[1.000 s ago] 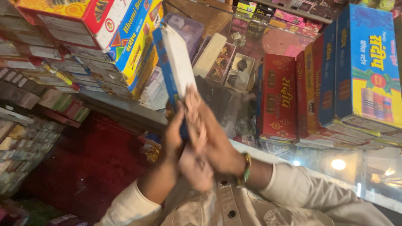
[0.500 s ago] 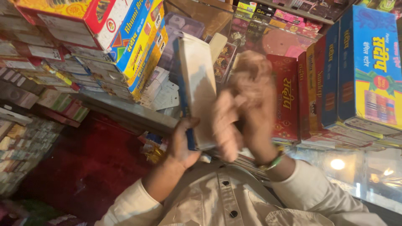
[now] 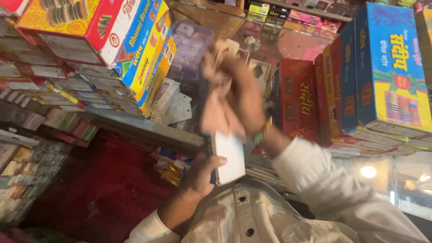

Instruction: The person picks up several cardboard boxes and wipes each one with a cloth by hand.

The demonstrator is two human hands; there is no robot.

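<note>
The left hand [image 3: 202,173] has its fingers clenched around the lower end of a flat white box [image 3: 228,157] with a blue edge, held upright at chest height. The right hand [image 3: 229,96], blurred, seems to grasp its top end. The box is in hand, not placed. Red cartons [image 3: 298,99] and a blue-and-yellow carton [image 3: 393,72] stand right; stacked cartons [image 3: 130,49] upper left.

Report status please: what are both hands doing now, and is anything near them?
Left hand grips lower end of flat white box. Right hand lies over its upper part, blurred. Stacked red and blue boxes close behind.
</note>
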